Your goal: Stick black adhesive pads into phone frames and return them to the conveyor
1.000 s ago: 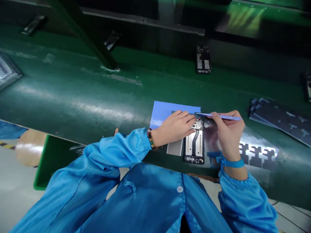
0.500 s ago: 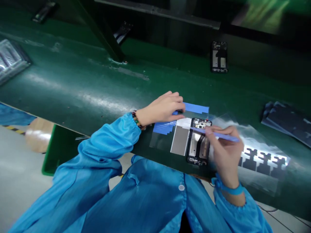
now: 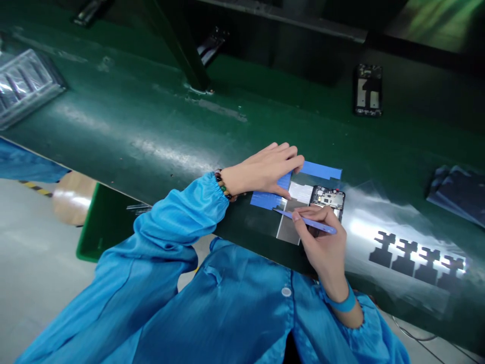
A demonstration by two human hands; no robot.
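My right hand (image 3: 324,237) is closed round slim purple tweezers (image 3: 316,224), whose tip points left at the lower edge of a sheet of blue film strips (image 3: 263,199). My left hand (image 3: 267,169) lies over that sheet, thumb and fingers apart, fingertips partly hidden. Between the hands a strip of white and grey backing (image 3: 288,230) lies on the bench. Partly covered by my right hand, an opened phone body (image 3: 329,198) shows its circuit board at the top. Another blue strip (image 3: 322,170) lies just beyond my left fingers.
On the right, a clear sheet carries several black die-cut stickers (image 3: 403,255). Dark film sheets (image 3: 458,194) are stacked farther right. Another phone body (image 3: 368,91) lies at the back. A metal post (image 3: 182,50) stands on the green bench; clear trays (image 3: 28,86) are at far left.
My right hand has moved left with the tweezers, from over the phone body to the edge of the blue film. My left hand stays on the film; the view has shifted slightly.
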